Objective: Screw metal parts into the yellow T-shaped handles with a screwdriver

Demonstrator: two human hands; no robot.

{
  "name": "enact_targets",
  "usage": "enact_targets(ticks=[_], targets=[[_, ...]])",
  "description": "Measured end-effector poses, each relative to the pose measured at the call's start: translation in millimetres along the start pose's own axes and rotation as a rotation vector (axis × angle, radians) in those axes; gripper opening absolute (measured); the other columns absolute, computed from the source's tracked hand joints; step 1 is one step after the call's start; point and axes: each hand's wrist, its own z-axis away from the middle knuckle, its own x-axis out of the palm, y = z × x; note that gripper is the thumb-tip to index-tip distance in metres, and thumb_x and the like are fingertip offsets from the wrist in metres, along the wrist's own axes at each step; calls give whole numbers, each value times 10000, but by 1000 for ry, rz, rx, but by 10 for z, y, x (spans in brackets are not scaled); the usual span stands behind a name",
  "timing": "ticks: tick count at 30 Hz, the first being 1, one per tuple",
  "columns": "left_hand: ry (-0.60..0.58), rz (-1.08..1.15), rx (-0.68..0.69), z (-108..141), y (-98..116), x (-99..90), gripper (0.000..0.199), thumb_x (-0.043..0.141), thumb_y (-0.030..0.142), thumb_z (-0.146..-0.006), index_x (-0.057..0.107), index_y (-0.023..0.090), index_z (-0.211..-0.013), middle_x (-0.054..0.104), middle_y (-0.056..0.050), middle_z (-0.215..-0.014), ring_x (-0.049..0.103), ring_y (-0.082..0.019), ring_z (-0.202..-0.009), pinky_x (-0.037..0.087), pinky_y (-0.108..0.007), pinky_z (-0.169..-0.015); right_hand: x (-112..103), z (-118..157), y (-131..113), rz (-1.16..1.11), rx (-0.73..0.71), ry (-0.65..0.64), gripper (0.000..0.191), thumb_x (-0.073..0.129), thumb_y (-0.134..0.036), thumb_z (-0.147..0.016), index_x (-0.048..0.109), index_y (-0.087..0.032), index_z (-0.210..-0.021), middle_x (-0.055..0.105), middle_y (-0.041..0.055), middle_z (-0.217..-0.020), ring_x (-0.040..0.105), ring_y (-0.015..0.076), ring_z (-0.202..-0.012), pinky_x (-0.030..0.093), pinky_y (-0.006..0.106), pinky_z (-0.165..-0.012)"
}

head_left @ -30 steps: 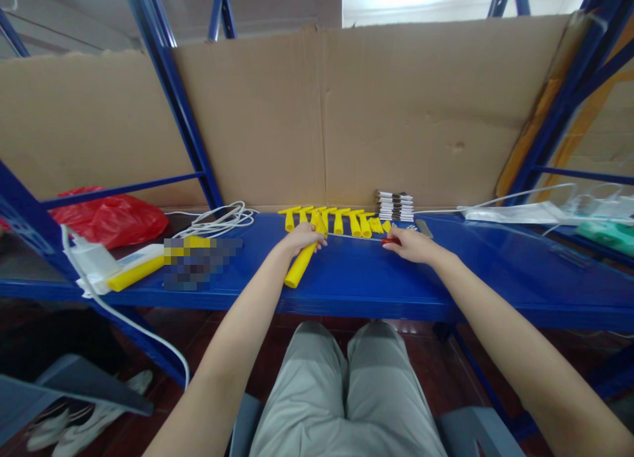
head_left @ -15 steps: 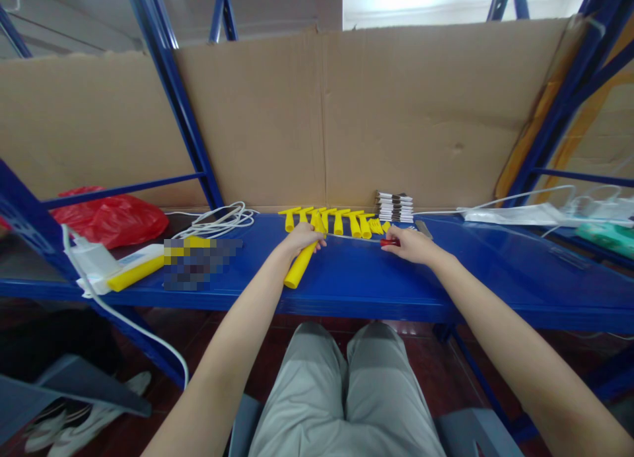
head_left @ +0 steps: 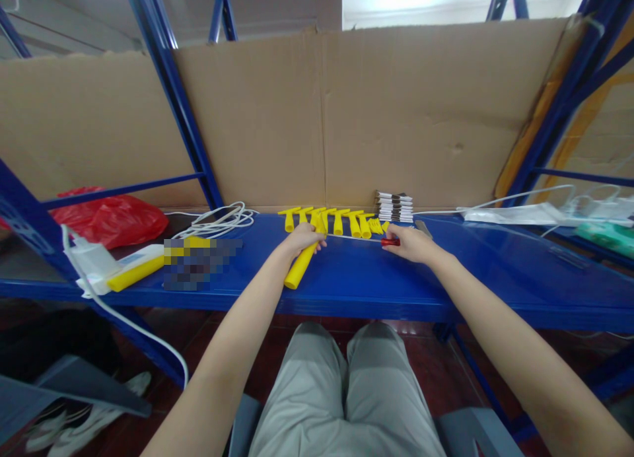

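Note:
My left hand (head_left: pixel 304 240) is closed around a yellow plastic handle (head_left: pixel 300 269), whose wide round end points toward the table's front edge. Between the fingers and thumb of my right hand (head_left: pixel 410 244) is the red grip of a screwdriver (head_left: pixel 389 242). Its long thin shaft runs left to the upper part of the yellow handle, beside my left fingers. Whether the tip touches or enters the handle is too small to tell. Behind my hands stands a row of several similar yellow handles (head_left: pixel 338 224), with small yellow parts (head_left: pixel 375 226) at its right end.
A stack of white and dark pieces (head_left: pixel 395 207) sits by the cardboard wall (head_left: pixel 376 113). Left are a white cable coil (head_left: pixel 222 220), a red plastic bag (head_left: pixel 116 216), a power strip (head_left: pixel 131 264) and another yellow piece (head_left: pixel 136 274). A white flat packet (head_left: pixel 510 214) lies right on the blue table (head_left: pixel 361 279).

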Motion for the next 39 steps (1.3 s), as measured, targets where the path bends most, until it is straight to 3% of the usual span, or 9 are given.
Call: enact_targets(ticks=[23, 31, 39], targets=[[26, 28, 13, 34, 31, 9, 130, 515, 9, -750, 586, 77, -666, 586, -29, -533, 497, -82, -441, 450, -223, -495, 32, -21, 16, -9, 15, -108, 125, 554, -301, -874, 613, -191, -865, 683, 62, -773, 602, 175, -669, 368, 251, -590], [31, 37, 3, 24, 24, 19, 147, 515, 3, -754, 569, 94, -653, 557, -3, -495, 471, -64, -404, 403, -188, -433, 53, -30, 36, -32, 29, -115, 115, 556, -291, -876, 610, -189, -880, 691, 73, -823, 620, 189, -714, 388, 258, -618], [25, 34, 20, -11, -1, 19, 141, 510, 6, -750, 578, 88, -658, 572, -17, -516, 492, -75, -422, 437, -209, -469, 52, -27, 32, -37, 23, -105, 99, 551, -273, -877, 608, -193, -867, 687, 75, -813, 619, 194, -714, 397, 264, -628]])
